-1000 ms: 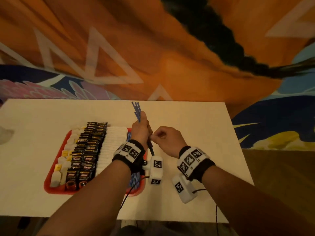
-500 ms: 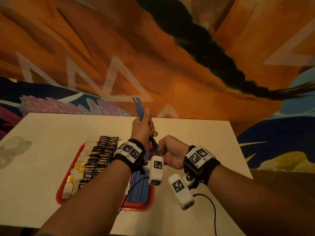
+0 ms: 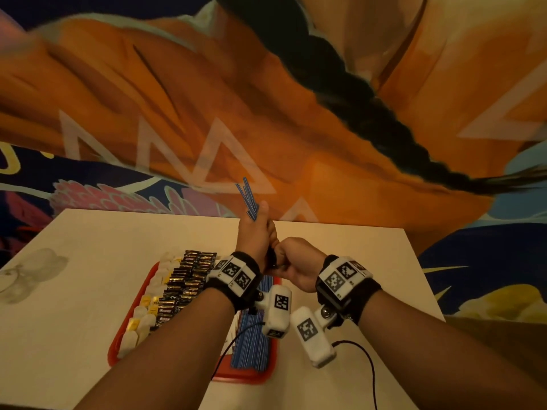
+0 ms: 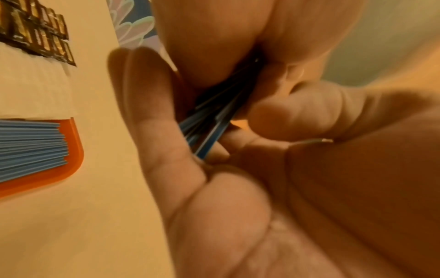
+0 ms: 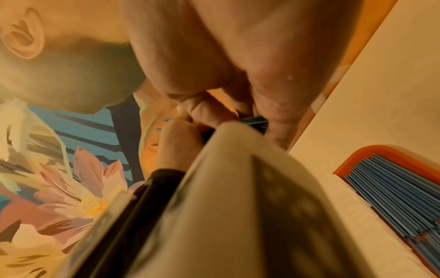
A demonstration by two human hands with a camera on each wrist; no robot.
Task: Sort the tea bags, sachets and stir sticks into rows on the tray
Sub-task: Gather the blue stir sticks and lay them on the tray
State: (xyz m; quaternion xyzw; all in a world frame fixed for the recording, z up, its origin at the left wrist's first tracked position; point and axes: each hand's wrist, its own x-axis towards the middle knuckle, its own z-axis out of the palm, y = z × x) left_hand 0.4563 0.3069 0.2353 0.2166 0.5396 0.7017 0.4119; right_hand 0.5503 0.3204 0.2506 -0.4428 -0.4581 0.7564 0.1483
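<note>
My left hand (image 3: 257,232) grips a bundle of blue stir sticks (image 3: 248,197) upright above the table, their tops fanning out above my thumb. My right hand (image 3: 291,263) is curled against the bundle's lower end (image 4: 209,129), pinching the sticks just below the left hand. Below both wrists sits the red tray (image 3: 251,375). It holds a row of white tea bags (image 3: 154,294) at the left, dark sachets (image 3: 186,285) beside them, and a row of blue stir sticks (image 3: 251,341) at the right. My forearm hides the tray's middle.
The tray lies on a pale table (image 3: 74,335) whose far edge meets a colourful mural wall (image 3: 296,128). A black cable (image 3: 367,368) trails from my right wrist camera over the table at the right. A faint grey mark (image 3: 26,273) shows at the table's left.
The view has tilted upward and the hands have lifted slightly toward the far edge. The right hand has closed in tighter against the lower end of the bundle.
</note>
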